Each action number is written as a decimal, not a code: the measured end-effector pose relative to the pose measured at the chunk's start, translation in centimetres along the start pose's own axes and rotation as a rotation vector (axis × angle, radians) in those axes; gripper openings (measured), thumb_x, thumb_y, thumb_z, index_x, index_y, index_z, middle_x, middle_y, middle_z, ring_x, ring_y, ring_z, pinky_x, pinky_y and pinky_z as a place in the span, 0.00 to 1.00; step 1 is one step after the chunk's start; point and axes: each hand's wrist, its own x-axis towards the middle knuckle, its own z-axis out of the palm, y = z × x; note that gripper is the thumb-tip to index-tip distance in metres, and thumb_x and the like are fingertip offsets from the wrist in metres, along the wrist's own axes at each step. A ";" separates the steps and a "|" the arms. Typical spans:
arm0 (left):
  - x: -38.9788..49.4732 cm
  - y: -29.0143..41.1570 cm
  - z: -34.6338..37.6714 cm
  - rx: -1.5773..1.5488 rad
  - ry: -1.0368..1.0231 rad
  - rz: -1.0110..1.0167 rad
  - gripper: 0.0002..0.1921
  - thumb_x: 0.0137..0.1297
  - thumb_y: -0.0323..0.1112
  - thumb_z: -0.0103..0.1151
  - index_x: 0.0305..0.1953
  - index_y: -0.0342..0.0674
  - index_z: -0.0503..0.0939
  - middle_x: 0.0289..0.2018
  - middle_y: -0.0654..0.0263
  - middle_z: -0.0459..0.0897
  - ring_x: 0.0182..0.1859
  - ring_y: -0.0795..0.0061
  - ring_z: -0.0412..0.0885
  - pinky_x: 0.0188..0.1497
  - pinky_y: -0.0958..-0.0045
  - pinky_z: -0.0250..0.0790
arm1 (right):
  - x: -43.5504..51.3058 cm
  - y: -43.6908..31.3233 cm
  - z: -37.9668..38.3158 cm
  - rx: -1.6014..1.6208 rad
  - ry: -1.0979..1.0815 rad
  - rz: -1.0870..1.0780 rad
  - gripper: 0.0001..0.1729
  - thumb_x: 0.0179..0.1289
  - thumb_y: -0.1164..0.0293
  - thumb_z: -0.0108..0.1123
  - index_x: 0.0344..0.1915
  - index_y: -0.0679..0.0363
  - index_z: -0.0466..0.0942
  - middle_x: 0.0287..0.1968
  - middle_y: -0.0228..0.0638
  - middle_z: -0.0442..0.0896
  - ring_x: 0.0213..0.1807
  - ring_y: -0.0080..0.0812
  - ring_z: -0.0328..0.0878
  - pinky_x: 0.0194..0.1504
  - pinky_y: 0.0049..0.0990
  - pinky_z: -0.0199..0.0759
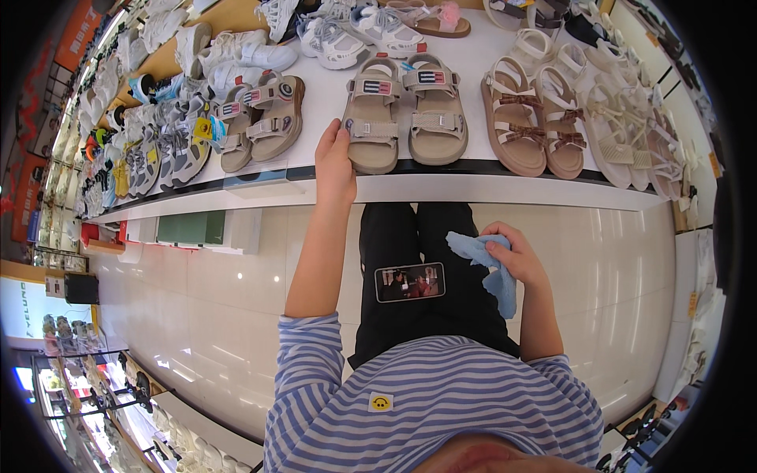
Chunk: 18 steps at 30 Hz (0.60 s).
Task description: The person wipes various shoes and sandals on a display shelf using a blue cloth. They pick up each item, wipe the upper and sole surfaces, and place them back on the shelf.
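My left hand [336, 162] is at the front edge of the display table, its fingers and thumb on the outer left side of a beige strapped sandal [372, 118]. The matching sandal [438, 112] stands just to the right, toe towards me. Over my lap, my right hand [510, 251] grips a light blue cloth [501, 290], which hangs in folds from the fingers. A smartphone [409, 282] with a lit screen lies across my thighs.
The white display table [473, 186] spans the view. Beige sandals [275, 121] and grey sneakers [192, 151] stand at left, sandals with plaid bows [514, 127] at right, white sneakers [331, 41] behind. Boxes [192, 227] sit beneath the table at left.
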 end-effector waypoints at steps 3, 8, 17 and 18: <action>0.3 -0.6 0.4 0.105 -0.004 0.121 0.23 0.70 0.29 0.40 0.64 0.27 0.57 0.59 0.54 0.67 0.58 0.70 0.68 0.60 0.72 0.59 | 0.4 0.3 -0.1 -0.038 0.008 0.040 0.10 0.58 0.71 0.55 0.39 0.64 0.74 0.35 0.31 0.77 0.39 0.22 0.71 0.43 0.23 0.65; 0.4 -1.1 1.4 0.177 -0.024 0.229 0.21 0.70 0.27 0.39 0.63 0.28 0.59 0.59 0.54 0.67 0.58 0.70 0.68 0.61 0.73 0.58 | 2.2 -1.5 0.8 0.056 -0.030 -0.241 0.22 0.54 0.81 0.49 0.52 0.61 0.69 0.52 0.38 0.73 0.53 0.27 0.69 0.53 0.26 0.63; -1.5 -0.1 0.3 0.341 -0.061 0.286 0.22 0.67 0.27 0.43 0.61 0.30 0.62 0.61 0.57 0.66 0.62 0.68 0.63 0.64 0.69 0.53 | 7.4 -6.2 3.5 0.249 -0.125 -0.219 0.44 0.49 0.82 0.46 0.70 0.54 0.50 0.60 0.45 0.68 0.61 0.30 0.63 0.58 0.27 0.58; -2.3 -0.1 -0.2 0.425 -0.052 0.317 0.21 0.67 0.27 0.44 0.61 0.31 0.63 0.61 0.57 0.66 0.63 0.68 0.63 0.65 0.69 0.53 | 7.8 -6.2 3.6 0.255 -0.124 -0.192 0.43 0.49 0.82 0.45 0.69 0.55 0.51 0.60 0.44 0.68 0.61 0.30 0.63 0.58 0.27 0.58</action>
